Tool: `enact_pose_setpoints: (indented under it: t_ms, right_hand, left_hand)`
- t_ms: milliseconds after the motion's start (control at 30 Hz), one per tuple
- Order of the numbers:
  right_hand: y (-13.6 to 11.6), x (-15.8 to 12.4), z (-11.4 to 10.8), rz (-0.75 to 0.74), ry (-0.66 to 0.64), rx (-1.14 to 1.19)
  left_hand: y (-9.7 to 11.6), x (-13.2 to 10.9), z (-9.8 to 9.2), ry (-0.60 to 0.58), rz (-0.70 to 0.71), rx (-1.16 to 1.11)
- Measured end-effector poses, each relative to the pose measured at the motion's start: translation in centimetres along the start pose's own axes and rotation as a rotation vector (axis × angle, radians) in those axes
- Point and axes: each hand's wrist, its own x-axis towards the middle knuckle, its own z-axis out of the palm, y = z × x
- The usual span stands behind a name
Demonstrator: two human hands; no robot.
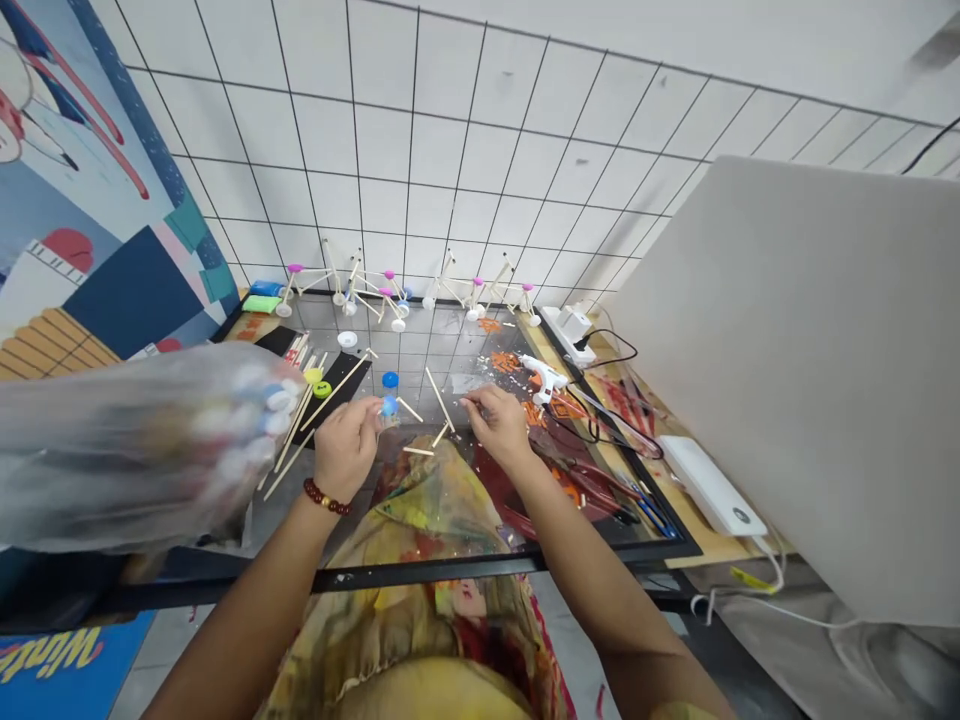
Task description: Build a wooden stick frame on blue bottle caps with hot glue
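Note:
Between the thumb and fingers of my left hand (346,450) is a light blue bottle cap (388,405), held above the glossy tabletop. A darker blue bottle cap (390,380) lies just beyond it. My right hand (499,425) is closed in a pinch farther right; whatever its fingertips hold, if anything, is too small to make out. Between my hands lie a long wooden stick (440,398) and short stick pieces, one of them (418,451) nearest me. Left of my left hand are a green cap (322,389) and a yellow cap (313,376).
Several stick-and-cap figures (388,292) stand along the back wall. A white glue gun (545,378) and its cord lie right, near a power strip (568,335) and red-handled pliers (592,485). A plastic bag of caps (150,450) bulges at left; a large pale panel (810,380) stands right.

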Motion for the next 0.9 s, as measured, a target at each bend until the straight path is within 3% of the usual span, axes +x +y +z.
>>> enact_pose_setpoints:
  t_ms: [267, 433, 633, 733, 900]
  right_hand:
    - [1.3, -0.6, 0.6, 0.041, 0.003, -0.097]
    - [1.6, -0.6, 0.5, 0.031, 0.006, -0.128]
    - [1.7, -0.6, 0.6, -0.011, -0.044, -0.191]
    - [1.7, -0.6, 0.8, -0.051, -0.036, -0.216]
    - [1.0, -0.5, 0.8, -0.114, -0.026, -0.235]
  left_hand:
    - [-0.9, -0.1, 0.5, -0.047, -0.189, 0.114]
    - [-1.5, -0.2, 1.0, -0.068, -0.126, 0.168]
    - [-3.7, 0.8, 2.0, 0.026, -0.095, 0.086]
    - [-4.5, 2.2, 2.0, -0.004, -0.093, 0.076]
    - [-4.6, 3.3, 1.4, -0.04, 0.034, 0.075]
